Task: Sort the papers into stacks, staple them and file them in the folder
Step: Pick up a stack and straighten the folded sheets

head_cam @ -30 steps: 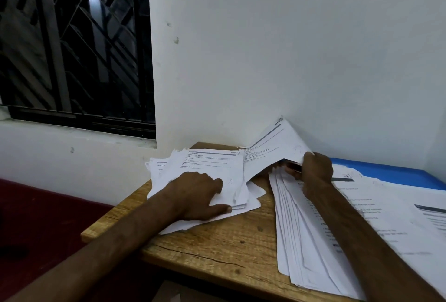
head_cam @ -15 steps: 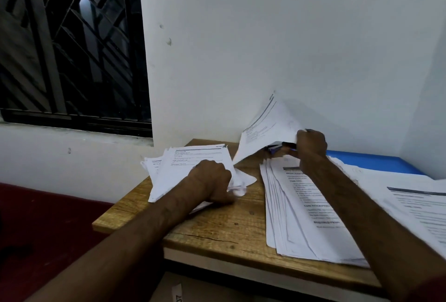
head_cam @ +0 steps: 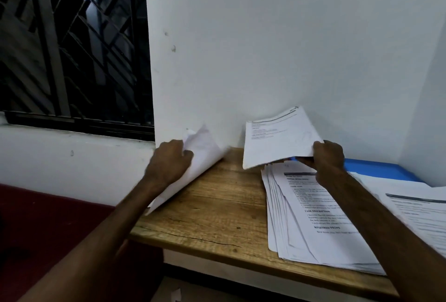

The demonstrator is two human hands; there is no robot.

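The job looks to be in its sorting stage, early on: the papers are not yet gathered into tidy piles, no stapler shows anywhere in view, and nothing can be seen stapled or filed. The left grip [head_cam: 169, 159] has its fingers curled round the upper edge of a curling bundle of sheets [head_cam: 202, 157], holding it up so that its lower end hangs toward the left edge of the wooden surface [head_cam: 217, 207]; the blank back of the bundle faces the camera. The right grip [head_cam: 328, 157] pinches the near right corner of a printed sheet [head_cam: 277, 142], thumb on top and fingers beneath, and holds it tilted in the air over the far end of a fanned stack [head_cam: 313, 219] that lies flat on the surface with its edges splayed out of line. Whether this is one sheet or several I cannot tell. The blue folder [head_cam: 379, 167] lies at the back right against the wall [head_cam: 265, 36], just beyond the right grip, with loose printed pages [head_cam: 415, 207] spread over its near part; whether it lies open I cannot tell. The two lifted lots are well apart, with bare wood between them. By my reading, what remains is most of the work: squaring the stacks, stapling each one, and putting them into the folder.
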